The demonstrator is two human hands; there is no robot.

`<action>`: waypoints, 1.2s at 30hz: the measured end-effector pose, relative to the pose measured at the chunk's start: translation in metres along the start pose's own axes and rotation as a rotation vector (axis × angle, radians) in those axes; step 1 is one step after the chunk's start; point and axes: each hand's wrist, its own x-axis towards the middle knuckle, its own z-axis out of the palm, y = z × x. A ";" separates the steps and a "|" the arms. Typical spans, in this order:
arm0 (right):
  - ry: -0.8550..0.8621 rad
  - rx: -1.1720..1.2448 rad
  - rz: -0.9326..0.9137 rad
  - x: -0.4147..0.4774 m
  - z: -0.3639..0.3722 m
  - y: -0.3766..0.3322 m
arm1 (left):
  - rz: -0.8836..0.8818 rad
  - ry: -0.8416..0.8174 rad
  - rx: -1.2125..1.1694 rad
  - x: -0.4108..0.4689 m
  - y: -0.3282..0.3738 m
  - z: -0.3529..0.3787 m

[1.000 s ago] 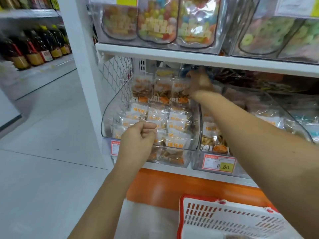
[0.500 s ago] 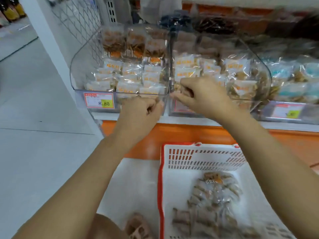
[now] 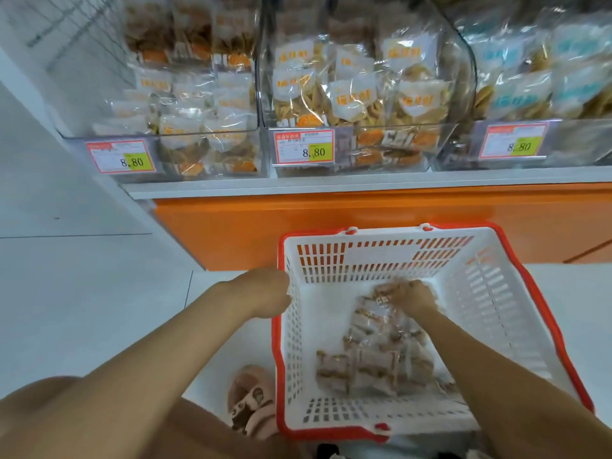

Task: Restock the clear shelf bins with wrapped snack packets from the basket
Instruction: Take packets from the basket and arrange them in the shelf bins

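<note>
A white basket with a red rim stands on the floor below the shelf. Several wrapped snack packets lie in a heap on its bottom. My right hand is down inside the basket, its fingers curled round packets at the far end of the heap. My left hand sits at the basket's left rim with curled fingers, seemingly gripping it. On the shelf above stand a left clear bin and a middle clear bin, both holding orange-labelled packets.
A third clear bin at the right holds blue-labelled packets. Price tags reading 8.80 hang on the bin fronts. An orange base panel runs under the shelf edge. My sandalled foot is left of the basket, on pale floor tiles.
Both hands came down from the bin fronts. My right hand went into the basket onto the packets, and my left hand dropped to the basket's left rim. The view tilted downward.
</note>
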 end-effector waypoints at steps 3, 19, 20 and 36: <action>-0.008 0.286 0.296 0.031 0.015 0.023 | -0.026 0.037 -0.012 0.005 0.002 -0.001; -0.738 1.012 0.227 -0.073 -0.059 -0.046 | -0.039 0.131 -0.352 -0.009 0.021 -0.026; -0.769 0.991 0.127 -0.084 -0.067 -0.055 | -0.031 0.092 -0.416 -0.014 0.023 -0.028; -0.107 0.604 -0.927 -0.243 -0.131 -0.294 | 0.155 1.162 -0.992 -0.113 -0.048 -0.123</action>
